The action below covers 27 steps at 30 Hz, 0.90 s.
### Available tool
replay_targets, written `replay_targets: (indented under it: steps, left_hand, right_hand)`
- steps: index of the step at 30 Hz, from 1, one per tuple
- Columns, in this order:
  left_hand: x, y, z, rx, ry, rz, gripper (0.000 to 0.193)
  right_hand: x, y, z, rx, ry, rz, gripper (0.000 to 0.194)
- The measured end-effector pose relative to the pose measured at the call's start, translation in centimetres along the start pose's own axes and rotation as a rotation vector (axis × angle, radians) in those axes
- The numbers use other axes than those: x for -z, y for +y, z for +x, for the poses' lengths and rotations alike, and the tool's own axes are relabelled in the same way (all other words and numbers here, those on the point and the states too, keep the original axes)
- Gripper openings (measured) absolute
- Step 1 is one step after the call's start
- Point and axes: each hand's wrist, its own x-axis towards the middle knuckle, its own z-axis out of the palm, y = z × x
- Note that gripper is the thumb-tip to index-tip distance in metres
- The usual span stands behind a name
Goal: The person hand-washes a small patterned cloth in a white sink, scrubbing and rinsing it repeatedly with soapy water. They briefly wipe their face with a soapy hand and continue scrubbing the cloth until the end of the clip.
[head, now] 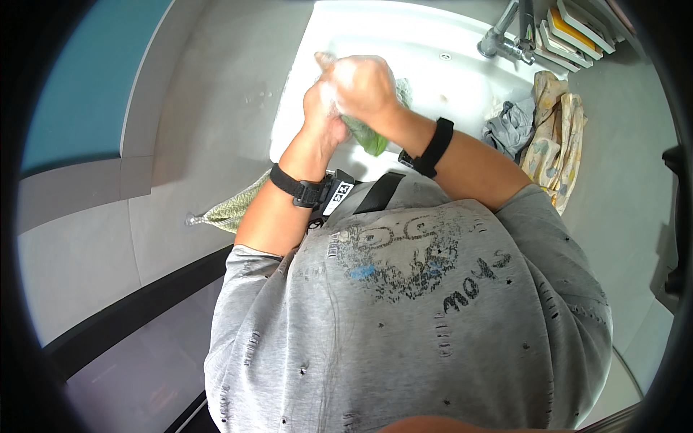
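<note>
Over a white sink (pixel 417 32), my two fists press together, wet with white suds. A wet green cloth (pixel 371 139) is bunched in them, one end hanging towards me and a paler part showing beyond my right wrist. My right hand (pixel 364 84) is closed on the cloth and covers much of the other hand. Beneath and to its left, my left hand (pixel 320 105) also grips the cloth, with most of its fingers hidden. Both wrists wear black straps.
A chrome faucet (pixel 501 43) rises at the sink's back right, near several stacked white and yellow items (pixel 576 35). Grey cloth (pixel 509 129) and patterned yellowish fabric (pixel 557 140) lie along the right rim. A green mesh cloth (pixel 238 205) hangs at the left.
</note>
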Motion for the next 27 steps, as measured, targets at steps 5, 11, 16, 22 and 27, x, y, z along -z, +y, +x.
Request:
replay_targets:
  steps: [5, 11, 16, 22, 27]
  left_hand:
    - [-0.4, 0.5, 0.2, 0.03, -0.077, -0.01, 0.039]
    - [0.3, -0.4, 0.3, 0.092, -0.112, -0.02, 0.037]
    - [1.1, 0.7, 0.8, 0.0, -0.22, -0.041, 0.033]
    - [0.6, 1.2, 1.0, 0.069, 0.014, 0.036, 0.031]
    - [1.0, 1.3, 1.7, 0.114, -0.004, -0.244, 0.028]
  right_hand:
    - [0.0, -1.1, 0.5, -0.128, -0.088, -0.363, 0.029]
    - [0.2, -2.3, 0.8, -0.215, -0.161, -0.3, 0.04]
    - [0.3, -2.3, 0.7, -0.318, -0.095, -0.136, 0.032]
    - [0.0, -3.5, 1.2, -0.105, -0.054, -0.232, 0.017]
    - [-0.8, -1.5, 0.9, 0.033, 0.004, -0.075, 0.015]
